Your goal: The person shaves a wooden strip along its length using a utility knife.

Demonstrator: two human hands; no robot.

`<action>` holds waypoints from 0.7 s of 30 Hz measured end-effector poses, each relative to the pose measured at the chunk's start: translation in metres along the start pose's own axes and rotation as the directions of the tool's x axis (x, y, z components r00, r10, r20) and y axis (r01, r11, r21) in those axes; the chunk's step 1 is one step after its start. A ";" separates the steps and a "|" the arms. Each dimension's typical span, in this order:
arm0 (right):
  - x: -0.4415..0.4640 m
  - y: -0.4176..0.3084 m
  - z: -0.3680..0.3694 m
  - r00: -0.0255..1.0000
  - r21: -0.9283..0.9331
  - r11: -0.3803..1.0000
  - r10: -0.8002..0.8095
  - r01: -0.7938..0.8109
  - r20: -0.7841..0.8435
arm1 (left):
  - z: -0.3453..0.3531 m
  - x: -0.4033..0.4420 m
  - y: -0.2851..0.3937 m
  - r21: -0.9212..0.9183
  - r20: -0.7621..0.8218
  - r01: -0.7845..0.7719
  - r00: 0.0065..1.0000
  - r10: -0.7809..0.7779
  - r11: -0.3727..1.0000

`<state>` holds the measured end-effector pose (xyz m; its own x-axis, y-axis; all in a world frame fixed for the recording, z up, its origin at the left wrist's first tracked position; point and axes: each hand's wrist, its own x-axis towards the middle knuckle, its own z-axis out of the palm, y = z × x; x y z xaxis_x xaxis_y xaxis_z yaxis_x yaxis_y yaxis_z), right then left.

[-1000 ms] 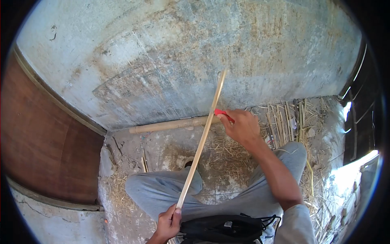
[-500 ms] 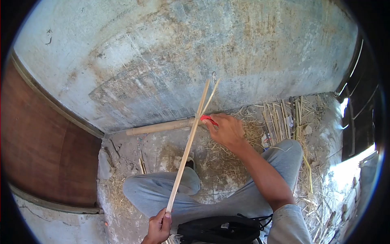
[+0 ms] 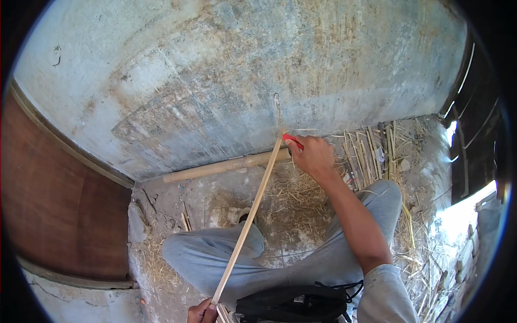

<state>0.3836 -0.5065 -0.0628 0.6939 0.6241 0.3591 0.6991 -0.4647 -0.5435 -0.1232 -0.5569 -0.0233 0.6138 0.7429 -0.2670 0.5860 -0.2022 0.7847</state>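
Note:
My left hand (image 3: 203, 312), at the bottom edge, is closed around the near end of a long, pale bamboo strip (image 3: 247, 220). The strip slants up and away from me over my grey-trousered legs. Near its far end, my right hand (image 3: 312, 156) is closed on a red-handled knife (image 3: 293, 141). The knife meets the strip's tip; its blade is too small to make out. A thin sliver (image 3: 301, 129) shows just above the knife.
A thick bamboo pole (image 3: 215, 168) lies along the foot of the stained wall (image 3: 215, 81). Several split strips (image 3: 369, 156) and shavings (image 3: 301, 194) cover the floor on the right. A black bag (image 3: 293, 304) rests at my lap. A brown panel (image 3: 64, 204) stands at left.
My right hand and the knife have moved up and right to the strip's far end. The sliver that forked upward now lies nearly level there. My left hand has shifted slightly down.

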 end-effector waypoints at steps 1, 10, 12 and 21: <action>-0.001 0.000 0.000 1.000 -0.001 1.000 0.003 -0.003 -0.004 | -0.003 -0.002 0.003 -0.017 0.006 -0.011 1.000 0.011 1.000; 0.003 0.005 0.019 0.999 -0.001 1.000 -0.002 0.002 0.034 | -0.010 -0.002 0.025 -0.129 0.048 0.069 0.997 -0.063 0.989; 0.003 0.006 0.022 0.998 0.007 1.000 0.014 -0.014 0.055 | -0.013 -0.003 0.025 -0.125 0.048 0.065 0.997 -0.059 0.990; -0.001 0.008 0.028 0.997 0.007 1.000 -0.002 0.001 0.076 | -0.022 -0.011 0.027 -0.146 0.056 0.155 0.987 -0.148 0.977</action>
<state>0.3833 -0.4932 -0.0886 0.6774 0.6712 0.3010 0.6990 -0.4596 -0.5479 -0.1254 -0.5565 0.0126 0.5488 0.7277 -0.4114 0.5904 0.0109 0.8070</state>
